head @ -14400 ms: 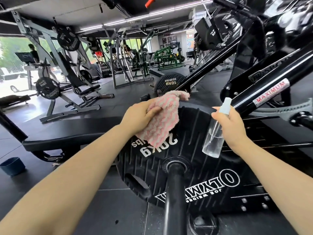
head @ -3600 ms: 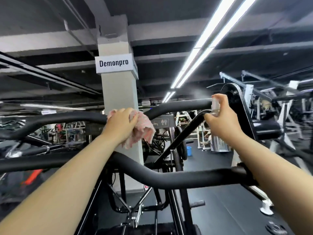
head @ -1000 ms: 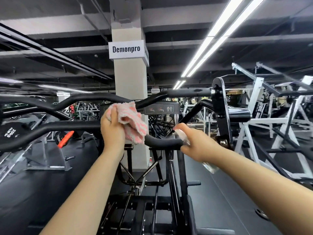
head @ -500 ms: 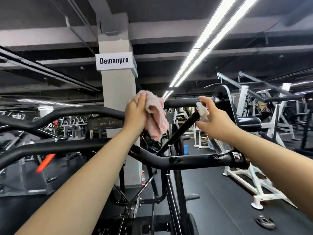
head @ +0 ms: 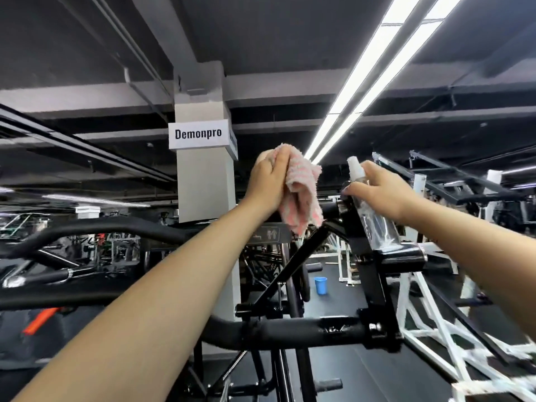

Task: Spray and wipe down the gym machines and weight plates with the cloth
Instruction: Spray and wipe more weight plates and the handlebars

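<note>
We hold both arms up in front of us. Our left hand [head: 268,181] grips a pink and white striped cloth [head: 300,198]. The fingers are curled round the top of the cloth, and the rest of it hangs down in loose folds. The bottom of the cloth hangs just in front of the upper black bar [head: 329,210] of the gym machine. We cannot tell if the cloth touches the bar.

Our right hand [head: 383,190] holds a clear spray bottle [head: 374,219]. The fingers wrap round its neck, and one finger sits by the white nozzle [head: 354,165] on top. The bottle tilts, with its bottom end down and to the right, close in front of the machine's black upright plate [head: 368,274].

A lower padded black bar [head: 290,332] runs across below our arms. It has some scuffed spots near its right end.

Behind our hands stands a grey pillar [head: 204,187] with a white sign [head: 198,134] that says "Demonpro". Long bright lights [head: 374,62] run along the dark ceiling. A small blue bucket [head: 320,285] sits on the dark floor far back. A white metal frame [head: 429,323] stands on the right.
</note>
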`<action>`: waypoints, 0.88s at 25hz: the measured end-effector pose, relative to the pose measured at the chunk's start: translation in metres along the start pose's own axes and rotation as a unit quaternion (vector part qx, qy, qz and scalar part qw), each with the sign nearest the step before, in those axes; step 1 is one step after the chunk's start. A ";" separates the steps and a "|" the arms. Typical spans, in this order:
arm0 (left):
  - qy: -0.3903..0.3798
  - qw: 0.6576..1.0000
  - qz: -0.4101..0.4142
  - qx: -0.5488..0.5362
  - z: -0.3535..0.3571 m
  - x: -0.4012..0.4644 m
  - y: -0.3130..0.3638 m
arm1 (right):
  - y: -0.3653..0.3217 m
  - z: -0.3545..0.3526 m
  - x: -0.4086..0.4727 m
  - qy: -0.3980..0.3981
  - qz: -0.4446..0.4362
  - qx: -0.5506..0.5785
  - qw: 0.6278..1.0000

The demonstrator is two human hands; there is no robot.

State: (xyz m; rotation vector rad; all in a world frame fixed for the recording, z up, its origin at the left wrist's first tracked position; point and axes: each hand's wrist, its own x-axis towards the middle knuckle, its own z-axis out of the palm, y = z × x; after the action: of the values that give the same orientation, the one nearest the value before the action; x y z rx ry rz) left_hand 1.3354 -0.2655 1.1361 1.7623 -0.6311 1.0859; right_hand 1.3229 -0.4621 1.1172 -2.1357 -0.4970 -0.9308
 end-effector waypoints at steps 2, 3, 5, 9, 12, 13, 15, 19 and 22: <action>-0.031 0.999 -0.002 0.026 0.025 0.006 -0.004 | 0.006 0.000 0.003 0.006 -0.011 0.022 1.000; -0.101 0.988 -0.016 0.116 0.037 0.009 -0.011 | 0.009 0.000 0.004 0.011 -0.017 0.037 0.999; -0.241 0.910 -0.030 0.336 0.046 0.010 -0.023 | 0.012 0.003 0.005 0.008 -0.038 0.034 0.999; -0.247 0.873 0.064 0.417 0.051 0.013 -0.018 | 0.017 0.008 0.008 0.000 -0.062 0.026 0.998; -0.237 0.801 0.091 0.542 0.078 0.006 -0.013 | 0.016 0.006 0.010 -0.010 -0.069 0.026 0.997; -0.217 0.789 0.101 0.566 0.088 0.004 -0.015 | 0.017 0.005 0.009 -0.014 -0.070 0.017 0.997; -0.162 0.781 0.129 0.590 0.101 0.002 -0.019 | 0.018 0.008 0.008 -0.013 -0.068 -0.014 0.998; -0.144 0.758 0.191 0.607 0.101 0.006 -0.027 | 0.012 0.014 0.008 0.010 -0.052 -0.089 0.995; -0.148 0.753 0.222 0.601 0.094 0.002 -0.031 | 0.008 0.017 0.007 0.042 -0.056 -0.135 0.988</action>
State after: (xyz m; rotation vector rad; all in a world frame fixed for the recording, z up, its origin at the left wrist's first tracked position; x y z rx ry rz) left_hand 1.3976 -0.3374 1.1080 3.0467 -0.5739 1.7791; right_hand 1.3404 -0.4542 1.1106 -2.3154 -0.4752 -1.2053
